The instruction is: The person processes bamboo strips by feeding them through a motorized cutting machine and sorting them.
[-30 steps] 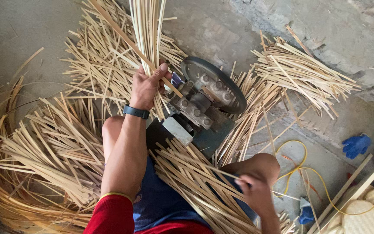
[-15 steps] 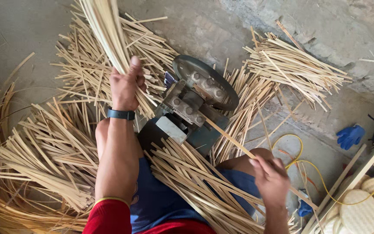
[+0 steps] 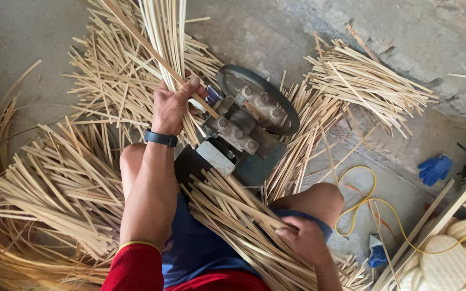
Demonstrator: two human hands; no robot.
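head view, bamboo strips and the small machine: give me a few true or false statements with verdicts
1. The left hand grips a bundle of strips beside the machine. True.
2. The right hand is raised above the machine. False: it rests low on the strips across the lap.
3. A dark wristband sits on the left wrist. True.
4. The glove on the floor is red. False: it is blue.
5. A yellow cable lies on the floor. True.

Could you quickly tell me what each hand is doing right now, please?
Left hand: closed around a bundle of bamboo strips.
Right hand: resting on the strip pile; grip cannot be told.
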